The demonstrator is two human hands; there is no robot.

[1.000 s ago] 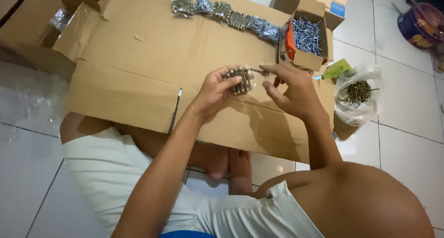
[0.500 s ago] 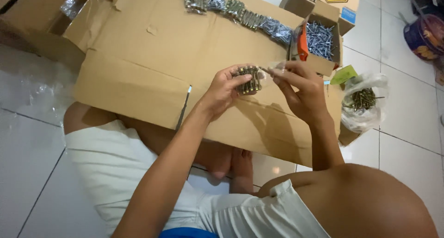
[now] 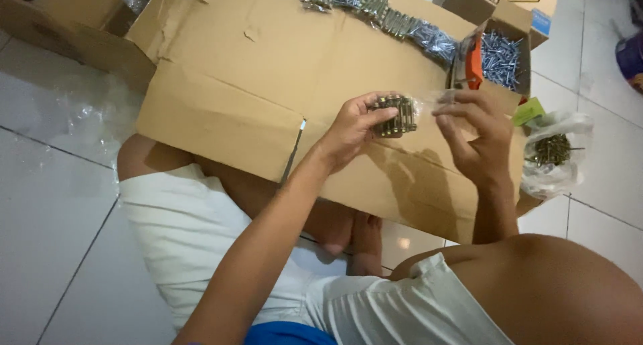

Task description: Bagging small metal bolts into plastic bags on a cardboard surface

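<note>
Bolt bundle (image 3: 394, 114), bagged bolts (image 3: 375, 7) behind, cardboard (image 3: 228, 84)

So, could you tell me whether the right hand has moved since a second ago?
Yes. The right hand has drawn rightward off the bundle of bolts, toward the open box of screws.

Home floor turned packing spot: white floor tiles (image 3: 53, 204) under a flattened cardboard sheet (image 3: 268, 70), bagged bolt packs (image 3: 395, 20) along its far edge, box of loose screws (image 3: 499, 57) at its right.
</note>
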